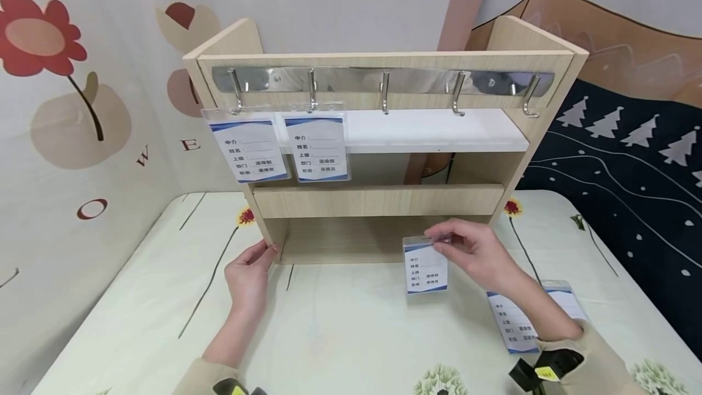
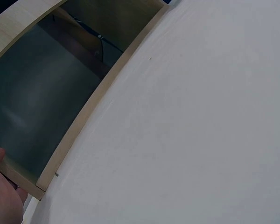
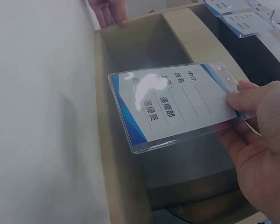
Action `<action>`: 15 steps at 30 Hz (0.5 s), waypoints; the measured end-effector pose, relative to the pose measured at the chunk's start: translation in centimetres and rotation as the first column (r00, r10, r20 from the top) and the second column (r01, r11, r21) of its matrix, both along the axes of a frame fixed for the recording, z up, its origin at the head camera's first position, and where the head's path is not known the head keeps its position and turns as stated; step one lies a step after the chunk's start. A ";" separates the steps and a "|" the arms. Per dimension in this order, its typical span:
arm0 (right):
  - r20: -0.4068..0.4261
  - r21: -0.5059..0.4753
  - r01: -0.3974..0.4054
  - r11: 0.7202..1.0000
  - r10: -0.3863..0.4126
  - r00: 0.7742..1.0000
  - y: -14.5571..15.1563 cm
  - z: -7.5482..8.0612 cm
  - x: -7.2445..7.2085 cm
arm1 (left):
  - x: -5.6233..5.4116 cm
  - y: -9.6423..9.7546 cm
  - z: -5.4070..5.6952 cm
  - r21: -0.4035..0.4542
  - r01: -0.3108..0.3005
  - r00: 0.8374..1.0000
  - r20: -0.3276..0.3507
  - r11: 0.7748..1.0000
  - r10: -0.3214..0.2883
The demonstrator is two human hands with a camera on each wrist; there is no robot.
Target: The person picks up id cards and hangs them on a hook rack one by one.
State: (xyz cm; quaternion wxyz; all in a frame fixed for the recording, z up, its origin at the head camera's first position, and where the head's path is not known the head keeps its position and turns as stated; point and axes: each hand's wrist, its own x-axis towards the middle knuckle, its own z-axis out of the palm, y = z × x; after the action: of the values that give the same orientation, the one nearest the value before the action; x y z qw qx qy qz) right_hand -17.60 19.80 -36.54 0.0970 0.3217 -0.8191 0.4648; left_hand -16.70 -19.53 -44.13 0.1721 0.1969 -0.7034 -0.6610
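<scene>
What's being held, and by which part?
The right hand pinches a badge by its top right corner; the left hand grips the shelf unit at its lower left corner.

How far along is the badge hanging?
Looks done: two badges hang on the two leftmost hooks. In hand: the right grip holds a third badge. Seemingly left: three bare hooks; at least one badge on the table, partly behind the right forearm.

At the near right of the table (image 1: 356, 328), the right forearm (image 1: 537, 303) covers part of a lying badge (image 1: 510, 322). Glare washes out some print on the held badge (image 3: 172, 107) in the right wrist view, and the left wrist view's left edge cuts off part of the left hand (image 2: 4, 198).
</scene>
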 end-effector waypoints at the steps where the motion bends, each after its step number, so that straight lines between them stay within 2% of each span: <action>1: -0.009 -0.008 0.002 1.000 -0.002 1.000 -0.1 0.2 0.0 | 0.0 0.0 0.0 0.001 0.001 1.000 -0.001 1.000 -0.001; 9: -0.114 -0.105 0.032 0.994 -0.044 0.993 -0.8 1.5 -0.1 | -0.1 0.0 0.0 0.011 -0.005 1.000 -0.005 1.000 0.005; 15: -0.180 -0.175 0.020 0.984 -0.052 0.982 -1.4 2.7 -0.2 | 0.0 0.1 0.1 -0.001 0.001 1.000 -0.009 1.000 -0.001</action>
State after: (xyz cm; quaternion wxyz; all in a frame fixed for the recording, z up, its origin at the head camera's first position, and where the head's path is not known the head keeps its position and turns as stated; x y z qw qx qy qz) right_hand -17.81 18.41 -33.87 0.2084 0.3388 -0.7690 0.5005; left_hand -16.67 -19.45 -44.07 0.1749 0.1934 -0.7029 -0.6617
